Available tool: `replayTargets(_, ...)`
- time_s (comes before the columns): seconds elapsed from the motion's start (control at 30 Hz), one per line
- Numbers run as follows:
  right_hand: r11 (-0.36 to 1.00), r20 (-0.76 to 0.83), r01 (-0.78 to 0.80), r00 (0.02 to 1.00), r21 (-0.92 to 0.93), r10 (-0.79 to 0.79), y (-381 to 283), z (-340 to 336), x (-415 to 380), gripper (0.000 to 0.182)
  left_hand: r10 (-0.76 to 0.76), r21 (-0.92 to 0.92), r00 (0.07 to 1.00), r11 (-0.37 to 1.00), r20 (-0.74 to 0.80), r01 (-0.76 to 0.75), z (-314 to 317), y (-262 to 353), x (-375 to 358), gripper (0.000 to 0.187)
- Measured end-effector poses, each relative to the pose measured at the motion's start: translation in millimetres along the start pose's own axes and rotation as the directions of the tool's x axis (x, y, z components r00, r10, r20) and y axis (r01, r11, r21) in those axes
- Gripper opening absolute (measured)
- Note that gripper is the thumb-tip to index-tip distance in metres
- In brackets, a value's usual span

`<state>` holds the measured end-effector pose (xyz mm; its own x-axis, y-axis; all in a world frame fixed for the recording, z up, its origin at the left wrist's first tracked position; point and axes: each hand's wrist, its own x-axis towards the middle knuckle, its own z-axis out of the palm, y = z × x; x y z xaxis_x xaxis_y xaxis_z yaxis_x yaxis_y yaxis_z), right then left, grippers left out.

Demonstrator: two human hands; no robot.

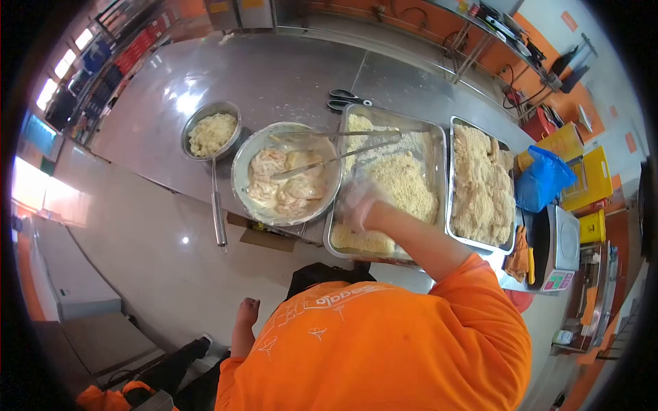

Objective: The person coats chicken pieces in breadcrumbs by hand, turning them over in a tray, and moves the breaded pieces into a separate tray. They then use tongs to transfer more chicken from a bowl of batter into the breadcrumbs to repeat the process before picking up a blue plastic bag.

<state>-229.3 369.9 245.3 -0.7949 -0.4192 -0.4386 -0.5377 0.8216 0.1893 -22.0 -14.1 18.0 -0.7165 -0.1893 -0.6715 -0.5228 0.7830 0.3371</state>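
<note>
My right hand (362, 203), in a clear glove, is over the left side of a metal tray (442, 161) of pale breadcrumbs (404, 181). It is smeared by motion, so its fingers and anything in them cannot be made out. Left of it stands a bowl (238, 179) with battered meat pieces (295, 181) in a wet white coating. Metal tongs (373, 145) lie across the bowl's rim and the crumb tray. My left hand (248, 312) hangs low beside my body, away from the table, its fingers curled closed with nothing visible in them.
A handled strainer (218, 198) of crumbs sits at the left. Black scissors (343, 100) lie behind the crumb tray. On the right are a tray of breaded pieces (480, 185), a blue bag (545, 179), an orange glove (519, 253) and a scale (563, 240). Another person's leg (181, 359) shows lower left.
</note>
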Motion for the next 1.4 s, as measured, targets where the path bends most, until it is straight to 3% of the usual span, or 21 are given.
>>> replayTargets(0.1,0.98,-0.209,-0.034,0.975,0.194,0.076,-12.0,30.1,-27.5,0.04,0.027,-0.048,1.0,0.998,0.004,-0.027,0.6,0.3,9.0,0.035)
replayTargets(0.2,0.824,-0.404,0.104,0.901,0.557,0.16,18.7,59.7,-53.1,0.042,0.073,-0.077,0.997,0.995,0.03,-0.071,21.3,-30.9,32.5,0.035)
replayTargets(0.27,0.586,-0.447,0.276,0.879,0.762,0.166,40.2,80.7,-69.2,0.043,0.091,0.017,0.995,0.996,0.05,-0.092,1.4,3.8,3.5,0.035)
replayTargets(0.37,0.269,-0.496,0.47,0.868,0.841,0.032,39.7,112.3,-69.9,0.045,0.067,0.047,0.998,0.997,0.005,-0.067,11.0,-7.9,9.1,0.034)
replayTargets(0.4,0.156,-0.484,0.48,0.875,0.863,-0.01,40.3,121.4,-63.4,0.046,0.071,0.071,0.997,0.995,-0.006,-0.07,11.1,-11.5,10.8,0.034)
replayTargets(0.5,-0.255,-0.326,0.277,0.929,0.926,-0.174,49.0,134.8,-49.7,0.044,0.093,0.106,0.996,0.99,-0.006,-0.091,10.1,-19.9,16.4,0.034)
replayTargets(0.57,-0.079,-0.282,0.275,0.953,0.958,-0.107,55.9,133.4,-45.8,0.042,0.121,0.082,0.992,0.989,0.022,-0.122,3.0,-23.2,22.1,0.034)
replayTargets(0.63,0.514,-0.377,0.25,0.912,0.821,0.16,58.3,100.2,-61.6,0.039,0.135,0.018,0.989,0.991,-0.054,-0.135,-0.8,-11.0,14.8,0.035)
replayTargets(0.7,0.898,-0.573,-0.032,0.76,0.439,0.307,62.9,67.9,-80.5,0.037,0.15,-0.027,0.985,0.988,-0.08,-0.152,2.3,-9.0,12.6,0.035)
replayTargets(0.77,0.797,-0.569,-0.038,0.679,0.603,0.463,69.5,89.9,-74.1,0.037,0.171,-0.045,0.984,0.984,-0.057,-0.174,14.3,-18.6,18.4,0.036)
replayTargets(0.8,0.466,-0.409,0.141,0.733,0.873,0.544,74.7,134.4,-53.7,0.037,0.146,-0.019,0.988,0.989,-0.043,-0.147,17.1,-20.5,17.1,0.036)
replayTargets(0.83,0.815,-0.243,-0.249,0.873,0.524,0.423,54.3,83.9,-73.7,0.04,0.121,0.008,0.992,0.993,-0.03,-0.121,20.5,-21.9,16.0,0.037)
replayTargets(0.87,0.956,-0.062,-0.28,0.959,-0.088,0.275,32.9,29.3,-94.7,0.044,0.096,0.038,0.995,0.995,-0.018,-0.095,21.8,-23.8,14.9,0.037)
replayTargets(0.97,0.986,-0.33,-0.161,0.93,0.033,0.163,32.4,77.0,-78.5,0.051,0.034,0.057,0.999,0.998,0.012,-0.035,18.1,-29.0,11.4,0.038)
replayTargets(1.07,0.921,-0.234,-0.386,0.901,-0.05,0.365,56.4,53.1,-61.1,0.057,0.073,0.041,0.997,0.997,-0.032,-0.071,23.0,-50.2,23.9,0.038)
replayTargets(1.17,0.957,-0.33,-0.288,0.906,-0.019,0.266,87.5,101.9,-31.7,0.057,0.095,0.022,0.995,0.995,-0.029,-0.095,6.5,-33.9,13.8,0.039)
replayTargets(1.27,0.96,-0.208,-0.276,0.937,0.056,0.281,64.8,50.7,-63.2,0.051,0.071,0.089,0.996,0.994,-0.053,-0.066,14.4,-32.3,25.3,0.039)
replayTargets(1.3,0.799,-0.372,-0.056,0.864,0.598,0.339,77.1,67.4,-59.3,0.048,0.109,0.075,0.994,0.991,-0.025,-0.106,17.2,-33.5,30.2,0.04)
replayTargets(1.33,0.382,-0.449,0.283,0.759,0.88,0.472,99.1,97.6,-52.4,0.045,0.144,0.059,0.99,0.988,0.004,-0.144,20.4,-35.7,33.9,0.04)
replayTargets(1.37,-0.124,-0.41,0.605,0.661,0.786,0.628,110.0,113.4,-49.2,0.042,0.179,0.043,0.983,0.983,0.033,-0.18,21.1,-36.5,34.6,0.04)
replayTargets(1.4,0.083,-0.301,0.344,0.652,0.935,0.696,108.1,101.0,-64.6,0.039,0.161,0.04,0.986,0.986,0.042,-0.162,21.4,-36.5,32.8,0.041)
